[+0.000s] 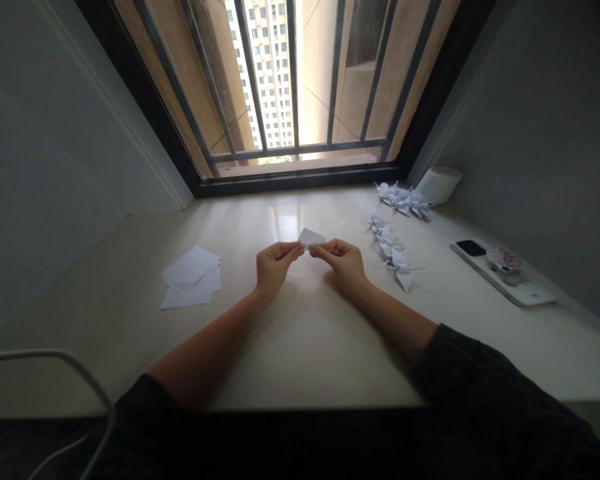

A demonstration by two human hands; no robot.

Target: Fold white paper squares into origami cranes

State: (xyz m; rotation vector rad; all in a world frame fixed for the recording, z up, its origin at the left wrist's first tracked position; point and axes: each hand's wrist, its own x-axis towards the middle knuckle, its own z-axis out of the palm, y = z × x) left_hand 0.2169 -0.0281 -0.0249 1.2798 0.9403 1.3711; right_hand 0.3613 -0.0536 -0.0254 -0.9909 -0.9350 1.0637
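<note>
Between my two hands, a small folded piece of white paper (pixel 311 236) is held up just above the pale sill. My left hand (pixel 275 263) pinches its near left edge with thumb and fingertips. On the other side, my right hand (pixel 344 261) grips the near right edge the same way, and the fingertips of both hands almost meet. The paper's far part sticks out beyond the fingers; its near edge is partly hidden by them. A stack of white paper sheets (pixel 190 270) lies to the left of my left hand.
Folded paper cranes (pixel 393 250) form a row right of my right hand, with another cluster of cranes (pixel 405 200) behind. A white paper roll (pixel 439 185) leans by the right wall. A phone (pixel 525 287) lies at right. A white cable (pixel 87 373) loops at lower left. A barred window stands ahead.
</note>
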